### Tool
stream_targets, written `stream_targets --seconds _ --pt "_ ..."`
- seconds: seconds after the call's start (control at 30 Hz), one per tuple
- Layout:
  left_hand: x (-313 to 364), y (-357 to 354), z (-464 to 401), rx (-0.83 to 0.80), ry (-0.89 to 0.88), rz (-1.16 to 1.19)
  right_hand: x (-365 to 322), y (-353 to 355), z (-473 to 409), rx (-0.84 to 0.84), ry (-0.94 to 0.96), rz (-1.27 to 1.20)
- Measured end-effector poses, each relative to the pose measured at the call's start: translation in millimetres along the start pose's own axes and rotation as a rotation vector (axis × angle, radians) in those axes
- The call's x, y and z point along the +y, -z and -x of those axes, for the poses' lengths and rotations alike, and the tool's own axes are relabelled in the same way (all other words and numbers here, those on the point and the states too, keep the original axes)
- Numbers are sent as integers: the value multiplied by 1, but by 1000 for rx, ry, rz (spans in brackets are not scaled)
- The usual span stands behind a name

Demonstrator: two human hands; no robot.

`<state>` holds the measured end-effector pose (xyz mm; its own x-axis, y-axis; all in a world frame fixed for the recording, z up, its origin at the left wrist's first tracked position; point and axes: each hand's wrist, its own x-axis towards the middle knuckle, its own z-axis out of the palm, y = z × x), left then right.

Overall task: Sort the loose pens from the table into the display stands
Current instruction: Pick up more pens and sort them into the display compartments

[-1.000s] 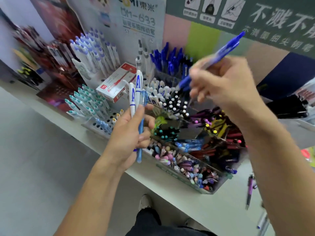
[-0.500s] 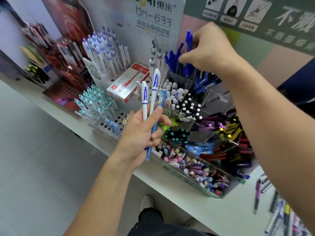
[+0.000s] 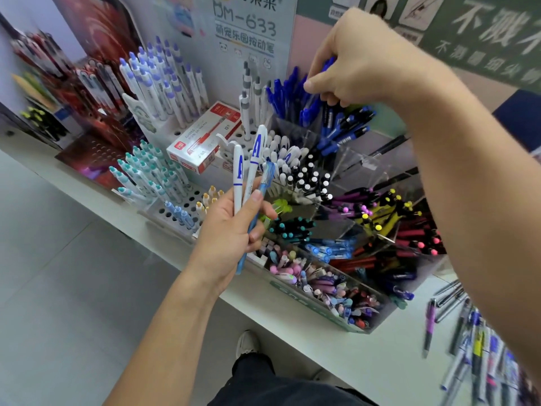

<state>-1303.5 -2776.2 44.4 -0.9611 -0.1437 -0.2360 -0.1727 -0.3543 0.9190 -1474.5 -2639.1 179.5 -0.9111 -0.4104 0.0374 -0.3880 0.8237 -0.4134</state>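
My left hand (image 3: 231,230) holds up two white pens with a blue letter A (image 3: 246,168) and a light blue pen (image 3: 257,206), in front of the stands. At the back, my right hand (image 3: 357,63) reaches over the clear compartment of dark blue pens (image 3: 287,95). Its curled fingers pinch a dark blue pen (image 3: 328,65) that stands among the others. Loose pens (image 3: 480,350) lie on the white table at the lower right, blurred.
The clear tiered stand (image 3: 360,168) holds white, black, teal, purple, yellow, red and pastel pens in separate compartments. A white peg stand (image 3: 175,206) with teal and purple-capped pens is at the left, and a red and white pen box (image 3: 202,142) lies behind it. My shoe (image 3: 247,344) shows below the table edge.
My right hand has carried the dark blue pen from mid-air down and back into the blue pen compartment. My left hand has kept its three pens.
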Motion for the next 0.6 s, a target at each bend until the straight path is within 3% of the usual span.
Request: stream_targets --seconds 0.23,0.6 --pt "-2 2 -3 47 -12 54 0 5 -10 82 37 -49" --pt "-6 -6 -19 213 -44 16 -8 6 -13 -44 -16 151"
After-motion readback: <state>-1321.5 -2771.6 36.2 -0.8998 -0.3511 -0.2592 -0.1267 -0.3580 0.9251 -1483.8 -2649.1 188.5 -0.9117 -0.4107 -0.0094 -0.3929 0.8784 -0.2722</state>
